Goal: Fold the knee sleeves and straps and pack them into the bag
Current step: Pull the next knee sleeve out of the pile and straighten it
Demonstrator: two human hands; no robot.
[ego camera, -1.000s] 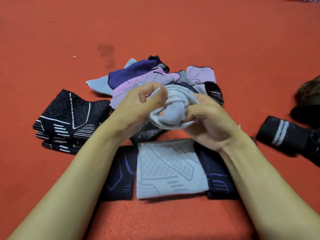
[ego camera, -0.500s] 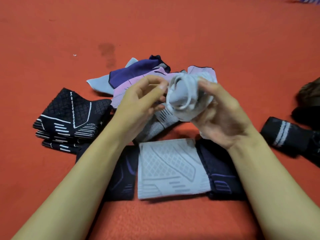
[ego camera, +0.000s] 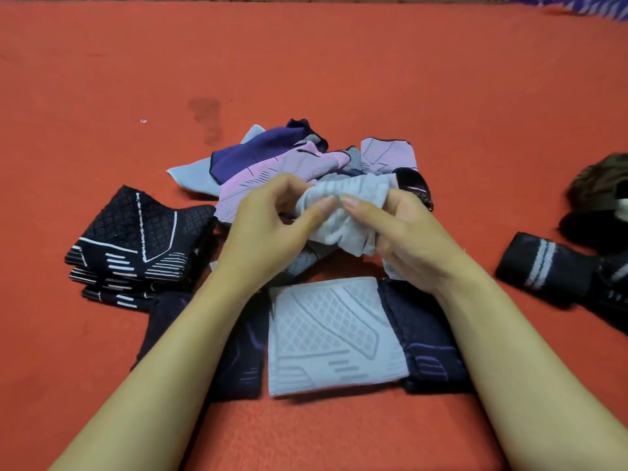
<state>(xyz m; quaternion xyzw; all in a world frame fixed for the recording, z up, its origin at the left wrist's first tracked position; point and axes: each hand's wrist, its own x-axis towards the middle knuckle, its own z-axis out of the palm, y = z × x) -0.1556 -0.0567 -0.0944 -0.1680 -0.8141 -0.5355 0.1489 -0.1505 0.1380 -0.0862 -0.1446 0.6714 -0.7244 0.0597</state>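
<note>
Several folded black sleeves [ego camera: 136,246] with white lines are stacked at the left on the red mat [ego camera: 339,62], their right edge just beside the left hand [ego camera: 268,226]. Open mat is seen to the left of and behind this stack. Behind the hands, a loose pile of purple, pink and pale blue sleeves [ego camera: 285,164] is heaped, with bare mat stretching from its far edge to the railing at the top. A crumpled pale grey sleeve [ego camera: 346,212] is held above the mat between both hands: it is pinched by the curled thumb and fingers of the left hand at its left end, and it is gripped by the right hand [ego camera: 407,239] with fingers wrapped round its right end. Below the hands, a folded pale grey sleeve [ego camera: 333,338] is laid flat on top of dark navy sleeves [ego camera: 431,348], whose edges stick out on both sides of it. To the right, well apart, a black strap [ego camera: 540,270] with two pale stripes is laid near the mat's right edge. A dark, blurred item [ego camera: 598,198] is seen behind it; what it is cannot be told.
</note>
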